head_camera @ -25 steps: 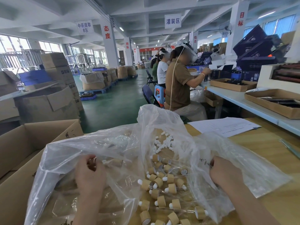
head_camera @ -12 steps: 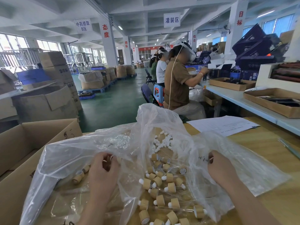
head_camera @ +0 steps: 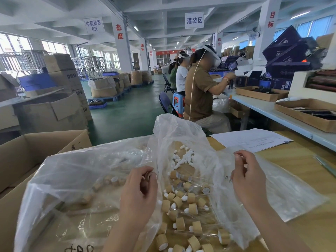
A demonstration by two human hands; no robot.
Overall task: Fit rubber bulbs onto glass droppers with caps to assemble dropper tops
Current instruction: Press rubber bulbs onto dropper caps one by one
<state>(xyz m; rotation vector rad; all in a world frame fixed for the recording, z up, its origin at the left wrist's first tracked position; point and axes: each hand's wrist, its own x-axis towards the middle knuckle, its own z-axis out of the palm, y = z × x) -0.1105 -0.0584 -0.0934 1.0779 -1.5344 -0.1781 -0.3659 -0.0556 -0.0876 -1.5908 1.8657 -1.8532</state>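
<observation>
My left hand (head_camera: 140, 193) pinches a tan cap (head_camera: 150, 176) at its fingertips, just outside the mouth of the clear plastic bag (head_camera: 81, 170) that holds more caps. My right hand (head_camera: 249, 180) is raised over the right bag flap, with thumb and fingers curled round a small white rubber bulb (head_camera: 237, 158) that is mostly hidden. Between my hands lies a pile of assembled dropper tops (head_camera: 183, 202), tan caps with white bulbs and glass tubes. Beyond them is a heap of loose white bulbs (head_camera: 181, 159).
An open cardboard carton (head_camera: 36, 148) stands at the left under the bag. Paper sheets (head_camera: 251, 139) lie on the wooden table (head_camera: 300, 160) at the right. A seated person (head_camera: 200, 91) works at the long bench ahead. Stacked cartons fill the left floor.
My left hand came out of the left bag holding a cap. My right hand let go of the bag edge and rose with its fingers pinched together.
</observation>
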